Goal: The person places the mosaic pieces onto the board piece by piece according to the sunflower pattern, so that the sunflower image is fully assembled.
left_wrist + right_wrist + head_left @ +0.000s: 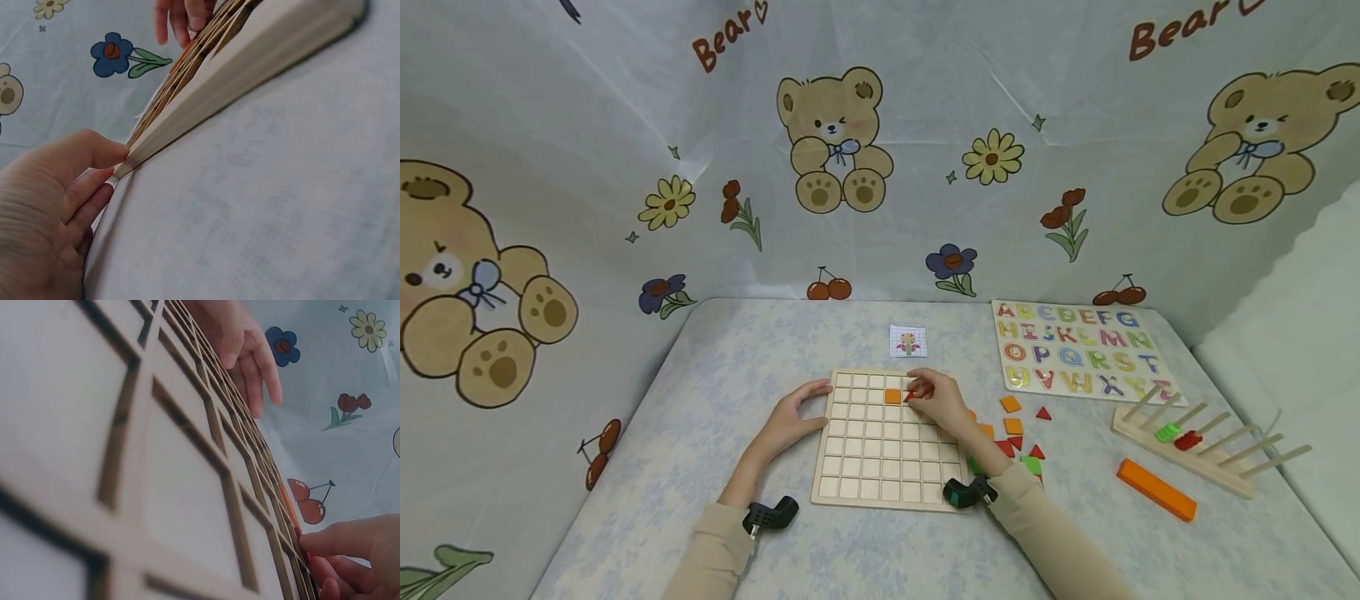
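Note:
A wooden grid board (pixel 872 507) with square cells lies on the table, an orange square tile (pixel 892 397) in one of its upper cells. My left hand (pixel 790 423) touches the board's left edge with thumb and fingers apart, the fingers fairly straight; in the left wrist view the thumb rests against the rim. Over the upper part of the grid, my right hand (pixel 938 400) pinches a small red triangle tile (pixel 910 397) beside the orange square. Its fingertips touch the grid in the right wrist view, and most of the triangle is hidden there.
Loose orange, red and green tiles (pixel 1013 426) lie right of the board, partly behind the right forearm. A pattern card (pixel 908 342) sits beyond the board. Farther right are an alphabet board (pixel 1078 350), a wooden peg rack (pixel 1180 454) and an orange bar (pixel 1157 490).

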A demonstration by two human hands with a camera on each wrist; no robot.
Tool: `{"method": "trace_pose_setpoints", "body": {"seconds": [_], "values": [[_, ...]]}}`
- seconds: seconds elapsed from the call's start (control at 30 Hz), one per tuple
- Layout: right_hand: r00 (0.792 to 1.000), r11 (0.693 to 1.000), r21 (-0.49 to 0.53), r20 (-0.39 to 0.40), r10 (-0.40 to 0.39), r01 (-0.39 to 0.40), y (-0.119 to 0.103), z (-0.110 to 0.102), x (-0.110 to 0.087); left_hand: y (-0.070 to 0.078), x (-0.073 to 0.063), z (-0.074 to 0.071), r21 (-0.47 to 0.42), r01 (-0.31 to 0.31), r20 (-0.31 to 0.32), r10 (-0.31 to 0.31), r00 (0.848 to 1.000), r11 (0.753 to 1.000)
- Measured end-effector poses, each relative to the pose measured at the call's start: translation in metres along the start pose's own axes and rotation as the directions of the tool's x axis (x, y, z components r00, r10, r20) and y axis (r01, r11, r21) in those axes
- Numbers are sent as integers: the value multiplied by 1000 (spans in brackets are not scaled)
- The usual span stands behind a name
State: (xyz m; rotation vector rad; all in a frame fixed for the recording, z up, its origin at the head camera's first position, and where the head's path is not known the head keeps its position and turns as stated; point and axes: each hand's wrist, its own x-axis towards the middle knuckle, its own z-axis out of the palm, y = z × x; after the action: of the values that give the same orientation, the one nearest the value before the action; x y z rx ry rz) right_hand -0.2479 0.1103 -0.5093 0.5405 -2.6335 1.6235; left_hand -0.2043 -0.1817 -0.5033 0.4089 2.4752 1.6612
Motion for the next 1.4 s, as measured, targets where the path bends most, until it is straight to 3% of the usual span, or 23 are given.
{"method": "trace_pose_setpoints", "body": {"seconds": [0.23,0.37,0.6,0.73,0.97,1.2,1.4], "values": [[1000,1000,-9,-9,5,-5,0,-1,0,-25,9,4,-20,-7,-28,7,1000,1000],[1000,1000,-30,-19,6,-7,-1,-5,-1,-31,11,5,-32,-20,-33,18,999,999],[997,999,-27,-73,-28,26,-8,-26,-3,-31,12,5,-20,-8,-24,8,1000,1000],[994,1000,-5,-110,0,-1,-11,-41,-8,-30,12,5,-19,-7,-17,7,1000,1000],[983,999,-1,-183,34,-35,9,-73,-21,-31,12,5,-7,-17,-21,17,1000,1000],[958,988,-79,-267,108,-134,23,-105,-46,-33,10,4,14,-10,-31,11,999,1000],[940,987,-91,-330,92,-129,39,-127,-69,-33,9,2,2,-16,-27,16,1000,1000]]}}
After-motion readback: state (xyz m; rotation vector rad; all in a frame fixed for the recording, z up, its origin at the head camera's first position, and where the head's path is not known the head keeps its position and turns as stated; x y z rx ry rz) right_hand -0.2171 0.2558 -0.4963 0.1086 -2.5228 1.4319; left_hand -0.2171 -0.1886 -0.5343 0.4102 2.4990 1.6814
